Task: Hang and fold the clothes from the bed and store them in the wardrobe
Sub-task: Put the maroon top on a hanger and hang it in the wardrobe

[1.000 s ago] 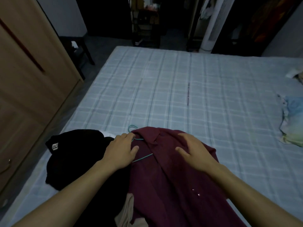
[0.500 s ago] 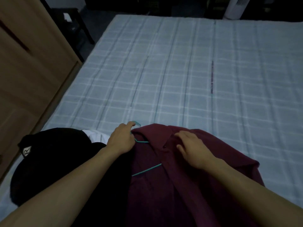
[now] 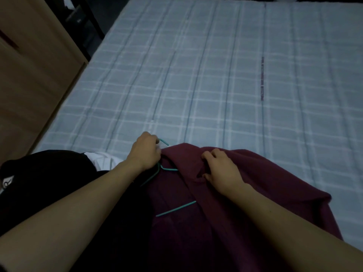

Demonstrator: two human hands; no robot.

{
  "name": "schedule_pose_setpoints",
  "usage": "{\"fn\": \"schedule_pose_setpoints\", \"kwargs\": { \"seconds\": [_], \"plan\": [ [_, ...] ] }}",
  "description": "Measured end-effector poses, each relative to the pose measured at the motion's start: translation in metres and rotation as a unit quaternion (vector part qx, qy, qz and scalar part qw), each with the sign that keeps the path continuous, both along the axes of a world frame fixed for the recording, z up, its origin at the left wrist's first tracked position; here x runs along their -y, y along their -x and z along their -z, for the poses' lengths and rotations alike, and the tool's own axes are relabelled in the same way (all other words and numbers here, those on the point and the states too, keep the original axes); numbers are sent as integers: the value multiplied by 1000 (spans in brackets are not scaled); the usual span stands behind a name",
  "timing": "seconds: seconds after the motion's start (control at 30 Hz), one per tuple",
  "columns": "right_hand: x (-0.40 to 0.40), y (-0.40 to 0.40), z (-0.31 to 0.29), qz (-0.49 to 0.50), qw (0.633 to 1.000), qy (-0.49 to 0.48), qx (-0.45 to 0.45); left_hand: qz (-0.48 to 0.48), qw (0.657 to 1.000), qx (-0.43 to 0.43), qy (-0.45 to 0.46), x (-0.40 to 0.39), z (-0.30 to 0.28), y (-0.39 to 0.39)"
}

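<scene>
A maroon shirt (image 3: 261, 185) lies at the near edge of the bed (image 3: 206, 75), with a teal wire hanger (image 3: 172, 209) partly inside it. My left hand (image 3: 145, 152) grips the hanger's neck, its hook poking out past my fingers. My right hand (image 3: 220, 169) pinches the shirt's collar fabric with curled fingers. Most of the hanger is hidden under the cloth; one bar and part of a shoulder wire show.
A black garment (image 3: 49, 169) with a white label lies to the left of the shirt, with a bit of white cloth (image 3: 104, 160) beside it. The wooden wardrobe (image 3: 33, 71) stands along the bed's left side. A dark stool (image 3: 78, 14) is at the far left.
My head has tipped down and closer. My left hand has moved up from the shirt onto the hanger's neck, and my right hand has gone from flat to pinching the collar.
</scene>
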State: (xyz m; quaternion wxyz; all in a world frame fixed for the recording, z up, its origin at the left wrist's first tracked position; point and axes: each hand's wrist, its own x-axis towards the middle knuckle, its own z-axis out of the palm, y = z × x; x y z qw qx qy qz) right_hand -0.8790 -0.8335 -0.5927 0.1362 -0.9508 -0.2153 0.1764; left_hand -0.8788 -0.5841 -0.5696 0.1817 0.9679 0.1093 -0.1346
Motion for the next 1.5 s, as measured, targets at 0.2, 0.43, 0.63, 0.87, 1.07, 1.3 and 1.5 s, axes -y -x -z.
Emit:
{"fn": "schedule_pose_setpoints", "kwargs": {
  "seconds": [0.2,0.43,0.63,0.87,1.07,1.3,1.5],
  "plan": [
    [-2,16,-11,-9,1000,1,10,-62,987,87,123,-6,-37,4],
    [24,20,-66,36,992,-107,48,-13,960,34,279,-8,-109,11],
    [65,15,-158,59,986,-103,117,51,955,122,264,37,-204,10],
    [115,55,-280,35,973,-141,180,102,930,241,258,96,-352,35],
    [143,114,-381,47,933,-249,256,176,908,311,220,145,-495,82],
    [200,186,-485,50,913,-228,336,185,888,371,202,173,-567,164],
    [238,242,-567,50,884,-195,423,175,850,438,234,198,-614,227]
  ]
}}
